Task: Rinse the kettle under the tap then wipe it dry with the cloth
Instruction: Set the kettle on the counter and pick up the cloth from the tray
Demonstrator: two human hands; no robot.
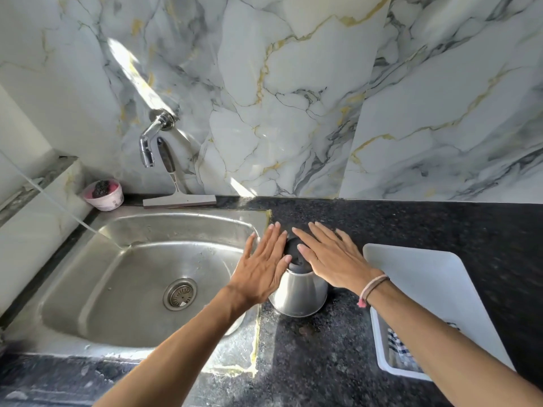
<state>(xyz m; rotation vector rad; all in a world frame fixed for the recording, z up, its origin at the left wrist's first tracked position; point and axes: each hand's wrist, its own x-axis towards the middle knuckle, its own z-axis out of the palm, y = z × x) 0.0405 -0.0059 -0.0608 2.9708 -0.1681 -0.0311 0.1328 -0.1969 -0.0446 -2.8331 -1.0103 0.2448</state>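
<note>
You are holding both hands flat, fingers spread and extended, above the stainless-steel kettle [298, 292] in the centre of the frame. Your left hand [264, 267] is hovering over the kettle's left shoulder, grasping nothing; whether its palm is touching the metal cannot be told. Your right hand [332, 258] is lying over the kettle's black lid [293, 252], also fully open and gripping nothing, with a pink cord bracelet [371, 289] circling its wrist. The kettle is standing upright on the dark speckled countertop [411, 224], just beside the right rim of the steel sink [141, 277], which is filling the lower left of the frame. The chrome tap [152, 136] is projecting from the marble-patterned wall [293, 83] at upper left, well apart from the kettle. A squeegee [176, 189] is leaning against the wall below the tap, and a pink cup [104, 195] holding a dark scrubber is sitting in the corner to its left. At lower right, a white plastic basket [411, 274] is holding a blue-checked cloth [398, 345], partly hidden by your right forearm.
</note>
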